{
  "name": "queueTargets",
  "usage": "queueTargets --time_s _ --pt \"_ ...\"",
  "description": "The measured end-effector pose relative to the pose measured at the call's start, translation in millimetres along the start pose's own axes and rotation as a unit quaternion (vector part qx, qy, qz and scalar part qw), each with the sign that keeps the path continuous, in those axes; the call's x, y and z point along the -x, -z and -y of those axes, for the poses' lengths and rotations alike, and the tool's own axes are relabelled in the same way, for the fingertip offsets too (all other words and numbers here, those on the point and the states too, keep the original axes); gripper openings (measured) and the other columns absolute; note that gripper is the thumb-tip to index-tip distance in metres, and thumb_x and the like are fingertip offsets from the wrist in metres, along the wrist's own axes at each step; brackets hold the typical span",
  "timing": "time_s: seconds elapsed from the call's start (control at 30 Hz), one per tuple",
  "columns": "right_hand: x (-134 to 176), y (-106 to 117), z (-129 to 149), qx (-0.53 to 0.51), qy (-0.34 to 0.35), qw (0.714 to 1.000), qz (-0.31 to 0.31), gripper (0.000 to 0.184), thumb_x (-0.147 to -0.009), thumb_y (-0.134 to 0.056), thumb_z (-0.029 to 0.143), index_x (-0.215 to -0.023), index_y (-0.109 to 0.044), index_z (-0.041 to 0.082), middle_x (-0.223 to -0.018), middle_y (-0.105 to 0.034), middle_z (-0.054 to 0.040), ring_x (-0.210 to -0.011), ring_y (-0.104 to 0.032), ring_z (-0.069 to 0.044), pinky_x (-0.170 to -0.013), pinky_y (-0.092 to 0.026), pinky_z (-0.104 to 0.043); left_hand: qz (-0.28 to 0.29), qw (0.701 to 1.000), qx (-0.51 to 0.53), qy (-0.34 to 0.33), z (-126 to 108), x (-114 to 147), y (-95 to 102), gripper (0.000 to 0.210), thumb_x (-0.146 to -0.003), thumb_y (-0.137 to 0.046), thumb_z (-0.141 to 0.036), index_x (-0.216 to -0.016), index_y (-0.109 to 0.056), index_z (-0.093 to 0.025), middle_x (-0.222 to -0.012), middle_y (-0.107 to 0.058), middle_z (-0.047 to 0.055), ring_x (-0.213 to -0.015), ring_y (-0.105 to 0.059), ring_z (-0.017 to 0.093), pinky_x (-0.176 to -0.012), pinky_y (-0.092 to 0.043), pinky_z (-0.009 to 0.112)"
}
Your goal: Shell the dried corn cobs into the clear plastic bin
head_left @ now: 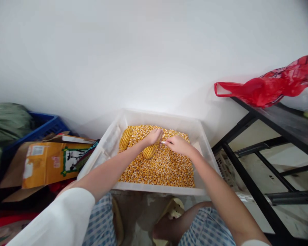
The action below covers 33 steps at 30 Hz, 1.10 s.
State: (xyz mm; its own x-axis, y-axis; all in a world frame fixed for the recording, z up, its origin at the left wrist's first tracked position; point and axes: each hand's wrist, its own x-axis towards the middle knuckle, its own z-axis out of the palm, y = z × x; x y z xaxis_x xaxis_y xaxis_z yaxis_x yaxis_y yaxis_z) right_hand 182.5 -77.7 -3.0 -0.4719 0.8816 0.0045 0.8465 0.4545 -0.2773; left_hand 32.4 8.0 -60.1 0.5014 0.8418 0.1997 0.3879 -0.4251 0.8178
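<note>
My left hand [154, 135] is closed around the far end of a yellow corn cob [150, 151], held above a bed of loose kernels. In my right hand [178, 144] is a thin tool with a pale handle [163, 142]. Its slim dark shaft points left across the held cob, and it is too small to name exactly. Loose corn kernels [159, 171] cover the bottom of a whitish plastic bin [161, 117]. Against the bin's left side rests another whole corn cob [125, 139].
A black metal rack [248, 171] with a red plastic bag [267, 85] on top stands to the right. On the left are a blue crate [47, 126] and a yellow cardboard box [46, 164]. Behind the bin rises a white wall [154, 58].
</note>
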Motion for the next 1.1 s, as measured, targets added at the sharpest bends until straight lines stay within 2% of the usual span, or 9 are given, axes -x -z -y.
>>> queueTargets --time_s 0.23,0.4,0.6,0.87,0.97,1.1 --pt "1.2 -0.3 10.0 0.051 0.009 0.999 -0.002 0.036 -0.091 -0.038 0.032 -0.072 -0.064 0.015 -0.071 -0.063 -0.0061 -0.060 -0.052 -0.013 -0.056 -0.027 -0.023 -0.023 0.999 0.020 0.015 -2.4 0.9 -0.2 0.039 -0.081 -0.019 -0.030 -0.053 -0.043 -0.017 -0.051 -0.046 0.001 -0.055 -0.041 0.012 -0.055 -0.034 0.025" --pt "1.0 -2.6 16.8 0.102 -0.005 0.995 -0.016 0.036 -0.092 -0.034 0.032 -0.080 -0.064 0.015 -0.078 -0.065 -0.0086 -0.069 -0.057 -0.016 -0.062 -0.031 -0.024 -0.057 0.995 0.036 0.070 0.9 -1.8 4.6 0.039 -0.080 -0.019 -0.032 -0.055 -0.044 -0.017 -0.051 -0.046 0.001 -0.055 -0.043 0.013 -0.054 -0.035 0.025" --pt "-5.4 -14.0 21.9 0.137 -0.008 0.990 -0.023 0.037 -0.093 -0.031 0.032 -0.084 -0.062 0.015 -0.080 -0.064 -0.0105 -0.073 -0.059 -0.019 -0.066 -0.035 -0.025 -0.104 0.980 0.107 0.136 11.8 -5.7 11.4 0.042 -0.080 -0.018 -0.036 -0.057 -0.046 -0.016 -0.050 -0.049 0.002 -0.052 -0.048 0.013 -0.054 -0.039 0.025" --pt "-9.9 -17.0 19.6 0.130 -0.022 0.990 -0.040 0.036 -0.093 -0.030 0.032 -0.085 -0.060 0.015 -0.080 -0.064 -0.0092 -0.073 -0.058 -0.017 -0.066 -0.034 -0.024 -0.128 0.971 0.132 0.153 34.5 -11.4 19.2 0.045 -0.081 -0.015 -0.040 -0.063 -0.048 -0.015 -0.056 -0.055 0.004 -0.060 -0.051 0.015 -0.057 -0.043 0.026" --pt "-11.2 -18.9 18.1 0.126 -0.015 0.991 -0.049 0.037 -0.094 -0.029 0.033 -0.084 -0.060 0.015 -0.079 -0.063 -0.0084 -0.072 -0.058 -0.017 -0.065 -0.034 -0.023 -0.141 0.968 0.135 0.156 35.9 -11.0 19.8 0.043 -0.080 -0.017 -0.039 -0.063 -0.048 -0.015 -0.057 -0.055 0.005 -0.060 -0.052 0.016 -0.058 -0.043 0.026" --pt "-12.7 -22.6 17.6 0.124 -0.006 0.990 -0.061 0.037 -0.094 -0.029 0.033 -0.084 -0.060 0.015 -0.080 -0.064 -0.0080 -0.073 -0.058 -0.017 -0.065 -0.033 -0.023 -0.119 0.966 0.160 0.162 32.4 -9.0 19.0 0.044 -0.081 -0.015 -0.038 -0.061 -0.047 -0.015 -0.053 -0.055 0.005 -0.055 -0.053 0.015 -0.056 -0.044 0.027"
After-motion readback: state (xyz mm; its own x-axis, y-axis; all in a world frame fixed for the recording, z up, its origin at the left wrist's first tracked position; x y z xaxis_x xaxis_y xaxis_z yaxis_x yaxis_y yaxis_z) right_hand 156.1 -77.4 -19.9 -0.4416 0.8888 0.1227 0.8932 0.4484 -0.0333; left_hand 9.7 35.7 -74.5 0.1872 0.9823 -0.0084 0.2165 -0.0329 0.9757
